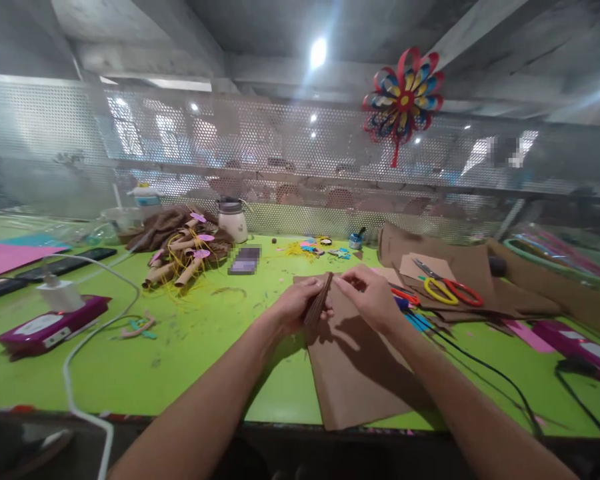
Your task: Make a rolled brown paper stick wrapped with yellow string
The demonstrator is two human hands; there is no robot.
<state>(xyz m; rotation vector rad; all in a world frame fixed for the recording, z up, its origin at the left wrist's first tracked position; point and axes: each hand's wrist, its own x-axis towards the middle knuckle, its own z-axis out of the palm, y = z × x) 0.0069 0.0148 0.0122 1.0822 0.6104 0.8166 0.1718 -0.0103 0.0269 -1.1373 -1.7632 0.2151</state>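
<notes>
A narrow ridged piece of brown corrugated cardboard [318, 303] stands tilted in my left hand [300, 305], whose fingers are closed around its lower part. My right hand [367, 297] is just right of the piece's top end, thumb and forefinger pinched together. Whether those fingertips touch the cardboard, or pinch something tiny, I cannot make out. Beneath both hands lies a large flat brown cardboard sheet [350, 387], partly covered by their shadows.
Scissors with yellow and red handles [443, 291] lie on brown cardboard [510, 300] at right. A bundle of brown tubes [180, 257], a jug [233, 220] and a phone [245, 261] are left of centre. A white cable [70, 373] crosses from a purple power strip [55, 327].
</notes>
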